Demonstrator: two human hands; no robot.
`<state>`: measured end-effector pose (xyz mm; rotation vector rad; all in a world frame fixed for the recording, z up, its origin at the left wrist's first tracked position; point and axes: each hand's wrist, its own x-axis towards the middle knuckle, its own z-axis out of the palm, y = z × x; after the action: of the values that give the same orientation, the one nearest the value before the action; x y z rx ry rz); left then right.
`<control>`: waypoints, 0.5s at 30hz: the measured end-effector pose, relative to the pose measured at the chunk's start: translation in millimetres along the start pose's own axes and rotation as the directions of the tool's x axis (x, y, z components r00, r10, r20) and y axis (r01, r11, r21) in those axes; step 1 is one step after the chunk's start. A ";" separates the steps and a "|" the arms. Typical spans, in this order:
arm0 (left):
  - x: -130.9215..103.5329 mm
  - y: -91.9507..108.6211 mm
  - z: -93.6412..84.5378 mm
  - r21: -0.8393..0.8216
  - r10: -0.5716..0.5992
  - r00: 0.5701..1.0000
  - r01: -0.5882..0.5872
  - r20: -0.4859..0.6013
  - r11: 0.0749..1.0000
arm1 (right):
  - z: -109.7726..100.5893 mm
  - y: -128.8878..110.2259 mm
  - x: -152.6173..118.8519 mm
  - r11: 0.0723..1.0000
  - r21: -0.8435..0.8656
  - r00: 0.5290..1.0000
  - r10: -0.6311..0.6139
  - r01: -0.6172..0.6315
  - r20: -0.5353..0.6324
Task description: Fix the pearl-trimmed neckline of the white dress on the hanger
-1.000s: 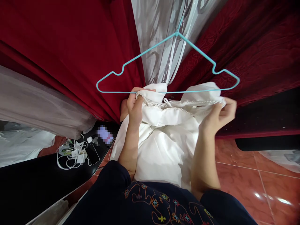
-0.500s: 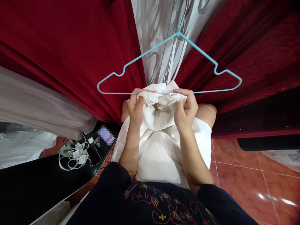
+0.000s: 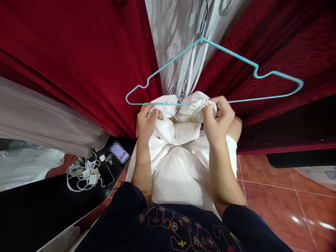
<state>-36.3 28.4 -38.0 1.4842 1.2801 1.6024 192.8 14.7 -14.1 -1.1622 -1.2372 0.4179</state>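
A white garment (image 3: 181,171) with pearl-beaded edges lies across my lap. My left hand (image 3: 147,122) pinches its beaded edge on the left, thumb on top. On the right, my right hand (image 3: 219,120) grips the other beaded edge with fingers wrapped round it. A light blue hanger (image 3: 228,51) stands upright beyond the garment, tilted so its right end is nearer. Its bottom bar runs by the fingers of both hands, and white cloth hides part of the bar near my right hand.
Red curtains (image 3: 78,63) hang on both sides of a sheer grey-white curtain (image 3: 173,45). On the left, a black table (image 3: 52,206) holds tangled white cables (image 3: 81,178), a dark phone (image 3: 106,174) and a lit phone (image 3: 120,152). Red tiles (image 3: 273,199) lie at right.
My hands have moved apart, my right hand further right and my left slightly left, spreading the garment's beaded edges. The hanger has shifted right and turned.
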 end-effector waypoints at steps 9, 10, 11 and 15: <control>31.6 -22.6 -61.9 0.062 0.035 0.857 -0.004 -0.514 0.998 | -21.4 -17.3 14.6 0.997 -0.036 0.996 0.071 -0.069 0.045; 35.9 -18.9 -68.1 0.069 0.050 0.841 -0.015 -0.538 0.997 | -21.2 -17.9 14.4 0.997 -0.028 0.997 0.068 -0.067 0.042; 40.5 -14.1 -73.3 0.071 0.064 0.825 -0.029 -0.561 0.997 | -20.9 -18.1 14.2 0.998 -0.020 0.997 0.068 -0.067 0.039; 61.6 15.5 -78.4 0.075 0.128 0.804 -0.104 -0.581 0.992 | -18.3 -15.7 13.2 0.998 -0.001 0.997 0.067 -0.067 0.043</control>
<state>-121.2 59.2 7.1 1.1335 1.5696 2.2432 208.5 10.3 8.0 -1.2019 -1.2376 0.4954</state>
